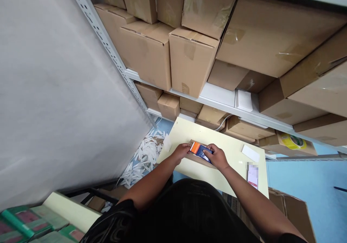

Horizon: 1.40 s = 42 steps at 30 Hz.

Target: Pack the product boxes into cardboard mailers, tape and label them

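Observation:
Both my hands meet over a small pale yellow table (189, 132) below me. My left hand (181, 152) curls on the left end of a small orange and dark blue packet (198, 150). My right hand (217, 157) grips the packet's right end with bent fingers. The packet rests on a flat brown cardboard piece (199, 160) lying on the table.
A white card (250, 153) and a white-and-red label sheet (252, 176) lie on the table's right side. Cardboard boxes (189, 58) fill metal shelves ahead. White paper strips (143, 156) litter the blue floor at left. A yellow tape roll (291, 141) sits on a box. Green packs (24, 225) lie lower left.

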Tool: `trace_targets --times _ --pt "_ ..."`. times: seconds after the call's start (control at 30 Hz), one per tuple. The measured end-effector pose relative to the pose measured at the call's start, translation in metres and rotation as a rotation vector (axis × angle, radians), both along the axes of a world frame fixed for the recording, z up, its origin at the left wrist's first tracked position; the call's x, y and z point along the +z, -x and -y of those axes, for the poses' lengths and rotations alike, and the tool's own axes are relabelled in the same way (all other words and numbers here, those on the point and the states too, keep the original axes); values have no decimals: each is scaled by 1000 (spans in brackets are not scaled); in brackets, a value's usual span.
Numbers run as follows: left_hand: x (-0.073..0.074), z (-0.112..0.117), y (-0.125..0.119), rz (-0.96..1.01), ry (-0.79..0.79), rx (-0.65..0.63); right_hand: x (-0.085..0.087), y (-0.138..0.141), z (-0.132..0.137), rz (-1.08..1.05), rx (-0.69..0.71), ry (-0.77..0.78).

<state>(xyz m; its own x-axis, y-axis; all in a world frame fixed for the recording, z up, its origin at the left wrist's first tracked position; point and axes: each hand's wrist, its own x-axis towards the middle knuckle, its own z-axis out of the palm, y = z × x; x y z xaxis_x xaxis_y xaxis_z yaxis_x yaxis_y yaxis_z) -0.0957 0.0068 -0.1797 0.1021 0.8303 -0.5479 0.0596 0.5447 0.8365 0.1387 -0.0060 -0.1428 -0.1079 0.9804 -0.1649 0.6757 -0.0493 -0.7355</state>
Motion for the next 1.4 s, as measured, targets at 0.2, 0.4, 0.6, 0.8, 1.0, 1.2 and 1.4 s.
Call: trace_targets --times 0.2,0.4,0.6,0.8,1.0,1.2,1.4 --pt "-10 0 -1 -39 -2 77 15 7 -15 135 89 33" --pt "-19 3 -5 -10 9 133 25 10 -25 167 163 46" --pt "-34 2 5 -34 -6 165 27 6 -26 198 187 80" --pt "-51 2 42 -155 -74 160 27 -8 -28 254 206 91" --pt "-75 10 24 -301 -191 42 27 -2 -26 333 222 119" --pt "-84 11 19 -412 -392 -94 29 3 -27 415 249 121" --pt "-58 27 33 -559 -773 -356 31 6 -30 481 265 131"
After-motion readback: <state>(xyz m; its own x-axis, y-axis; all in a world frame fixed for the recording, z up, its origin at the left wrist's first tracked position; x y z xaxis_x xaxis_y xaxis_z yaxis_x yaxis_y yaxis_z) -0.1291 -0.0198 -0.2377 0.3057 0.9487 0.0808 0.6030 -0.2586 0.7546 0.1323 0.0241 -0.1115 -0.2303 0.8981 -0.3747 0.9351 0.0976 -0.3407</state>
